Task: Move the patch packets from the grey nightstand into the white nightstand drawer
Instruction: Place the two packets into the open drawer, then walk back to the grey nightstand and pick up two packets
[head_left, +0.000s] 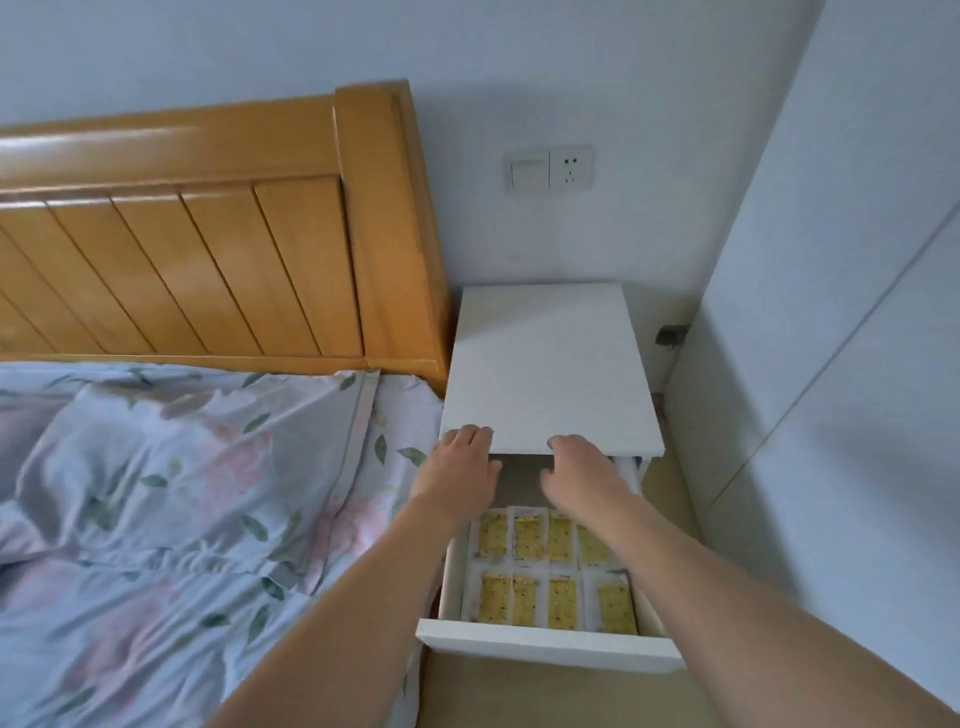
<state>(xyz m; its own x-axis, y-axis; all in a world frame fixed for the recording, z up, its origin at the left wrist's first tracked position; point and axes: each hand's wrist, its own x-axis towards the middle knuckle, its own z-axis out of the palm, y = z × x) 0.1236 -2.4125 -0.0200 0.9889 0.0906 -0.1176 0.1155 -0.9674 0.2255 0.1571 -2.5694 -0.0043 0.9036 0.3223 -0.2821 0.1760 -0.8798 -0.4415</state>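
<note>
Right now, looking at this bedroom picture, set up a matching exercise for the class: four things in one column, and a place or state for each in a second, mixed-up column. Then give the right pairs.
Column one:
1. patch packets
2. drawer
3. wall socket
4. headboard

Column two:
A. on the wall above the white nightstand
B. pulled open
C. wooden, at the end of the bed
D. lying in two rows inside the drawer

Pairs: 1-D, 2-B, 3-A, 4-C
</note>
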